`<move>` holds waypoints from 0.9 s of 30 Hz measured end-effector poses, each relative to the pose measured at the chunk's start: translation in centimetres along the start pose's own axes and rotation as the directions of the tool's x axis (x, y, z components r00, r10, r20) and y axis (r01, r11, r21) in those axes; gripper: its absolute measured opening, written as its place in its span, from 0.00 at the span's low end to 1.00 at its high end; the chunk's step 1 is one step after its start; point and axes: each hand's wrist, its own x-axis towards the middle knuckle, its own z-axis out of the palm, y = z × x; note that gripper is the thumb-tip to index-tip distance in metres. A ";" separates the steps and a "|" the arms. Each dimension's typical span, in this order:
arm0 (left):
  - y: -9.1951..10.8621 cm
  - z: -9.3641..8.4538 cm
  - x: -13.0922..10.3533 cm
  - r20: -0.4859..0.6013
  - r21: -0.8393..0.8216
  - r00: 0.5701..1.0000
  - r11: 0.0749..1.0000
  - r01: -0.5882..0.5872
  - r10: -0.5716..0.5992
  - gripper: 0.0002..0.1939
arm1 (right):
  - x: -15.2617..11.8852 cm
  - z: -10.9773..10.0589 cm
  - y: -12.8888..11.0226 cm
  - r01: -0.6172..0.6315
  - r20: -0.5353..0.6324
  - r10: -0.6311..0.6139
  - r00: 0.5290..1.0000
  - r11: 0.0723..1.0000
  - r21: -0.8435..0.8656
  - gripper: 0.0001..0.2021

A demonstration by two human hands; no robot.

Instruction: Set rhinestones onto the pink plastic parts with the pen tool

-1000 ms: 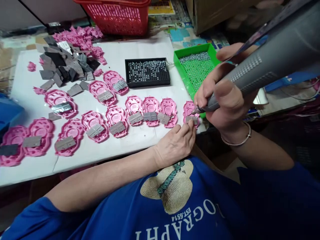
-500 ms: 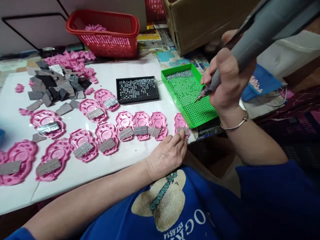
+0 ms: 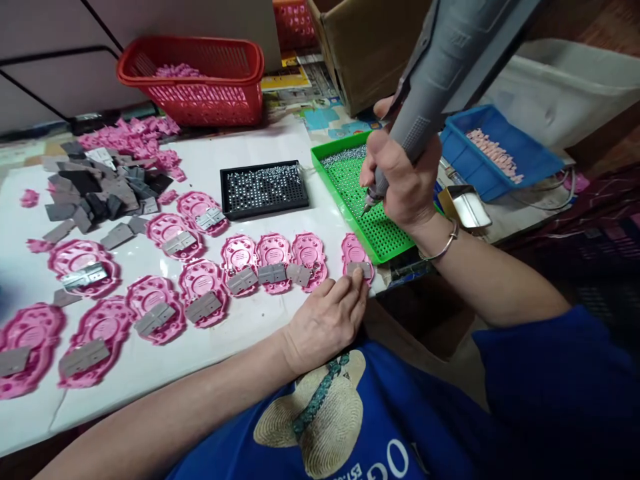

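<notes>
White table [image 3: 280,143] holds red basket [image 3: 200,80], black tray [image 3: 264,190], pink parts [image 3: 273,260]

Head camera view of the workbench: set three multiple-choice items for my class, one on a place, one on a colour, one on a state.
1. Where is the tip of the grey electric screwdriver?
A. Over the green tray
B. Over the black tray
C. Inside the red basket

2. What colour is the basket at the back of the white table?
A. Blue
B. Red
C. Yellow

3. What is the left hand doing?
A. Hanging in the air with nothing under it
B. Gripping the screwdriver
C. Resting with its fingertips on a pink part

Answers:
1 A: the right hand points the tip down over the green tray, not the black tray.
2 B: the basket is red.
3 C: the left hand lies flat, its fingers touching the grey plate on the nearest pink part.
</notes>
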 end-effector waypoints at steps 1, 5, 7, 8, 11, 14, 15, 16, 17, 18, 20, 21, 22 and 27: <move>0.0 0.0 0.0 -0.004 -0.006 1.000 1.000 0.001 -0.001 0.18 | -0.2 0.3 -0.2 -0.015 0.009 0.014 1.000 0.999 0.031 0.24; -0.1 0.1 -0.1 0.013 -0.028 1.000 1.000 0.008 -0.008 0.17 | -0.5 0.6 -0.5 -0.015 0.039 0.009 0.999 0.990 0.139 0.22; -0.1 0.1 0.0 0.015 -0.035 1.000 0.999 0.009 -0.009 0.17 | -0.4 0.5 -0.3 -0.018 0.037 0.014 0.999 0.994 0.112 0.22; -0.1 0.1 0.0 0.006 -0.038 1.000 0.999 0.008 -0.008 0.17 | -0.3 0.4 -0.1 -0.026 0.035 0.023 0.999 0.996 0.083 0.22; -0.1 0.1 0.0 -0.011 -0.041 1.000 0.999 0.002 -0.003 0.17 | 0.0 0.5 0.8 -0.018 0.025 0.017 1.000 0.999 0.029 0.26; -0.1 0.0 0.0 0.010 -0.038 1.000 0.999 -0.001 0.001 0.17 | 0.2 0.7 1.6 0.011 0.033 -0.012 0.999 1.000 0.023 0.31; -0.1 0.0 0.0 0.018 -0.035 1.000 0.999 0.000 0.001 0.17 | 0.3 0.7 1.7 0.007 0.036 -0.008 0.999 1.000 0.014 0.31; -0.1 0.0 0.0 0.025 -0.032 1.000 1.000 0.000 0.001 0.17 | 0.2 0.7 1.8 -0.006 0.042 0.006 0.999 1.000 0.001 0.31; -0.1 0.0 0.0 0.031 -0.028 1.000 1.000 -0.001 0.001 0.17 | 0.2 0.7 1.8 -0.018 0.042 0.018 0.999 1.000 -0.009 0.31; -0.1 0.0 0.0 0.033 -0.026 0.999 1.000 -0.002 0.003 0.17 | 0.1 0.7 1.7 -0.026 0.034 0.026 0.999 1.000 -0.012 0.30; -0.1 0.0 0.0 0.037 -0.025 0.999 1.000 -0.004 0.005 0.17 | 0.0 0.6 1.4 -0.032 0.013 0.033 0.999 0.999 -0.009 0.29; 0.0 0.0 0.0 0.037 -0.025 0.999 1.000 -0.004 0.005 0.17 | -0.1 0.6 1.2 -0.032 0.005 0.032 0.999 0.999 -0.007 0.29; 0.0 0.0 0.0 0.036 -0.024 0.999 1.000 -0.004 0.005 0.17 | -0.1 0.7 1.1 -0.031 -0.006 0.031 1.000 1.000 -0.002 0.30; 0.0 0.0 0.0 0.032 -0.014 0.999 1.000 -0.005 0.006 0.17 | -0.1 0.9 0.9 -0.001 -0.008 0.001 1.000 1.000 0.012 0.29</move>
